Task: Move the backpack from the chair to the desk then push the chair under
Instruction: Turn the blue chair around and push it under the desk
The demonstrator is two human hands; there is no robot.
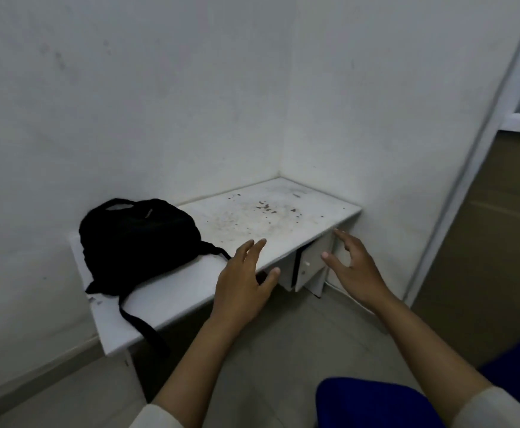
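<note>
A bare corner of scuffed white walls (159, 103), and tucked into it a white laminate desk (268, 217) with a stained, speckled top. The soft black fabric backpack (138, 242) sits on the desk's left end, slumped against the wall, one strap trailing across the top and another hanging over the front edge.

Both hands are out in front, empty. The left hand (246, 282) is raised over the desk's front edge, palm down, fingers spread and loose, gripping nothing. The right hand (351, 264) is held up off the desk's right corner, fingers fanned and slightly curled, thumb out, also clear of everything. Both forearms are bare, reaching up from pale sleeves at the bottom of the view.

Under the desk on the right, a small white drawer unit (309, 267) shows, partly screened by the right hand; the recess behind it is too dark to read. Bottom right, the blue padded chair (366, 403) is cut off by the frame, only part of its upholstery showing, standing back from the desk on the grey floor (283, 341). A white door frame (468, 165) runs up the right side.
</note>
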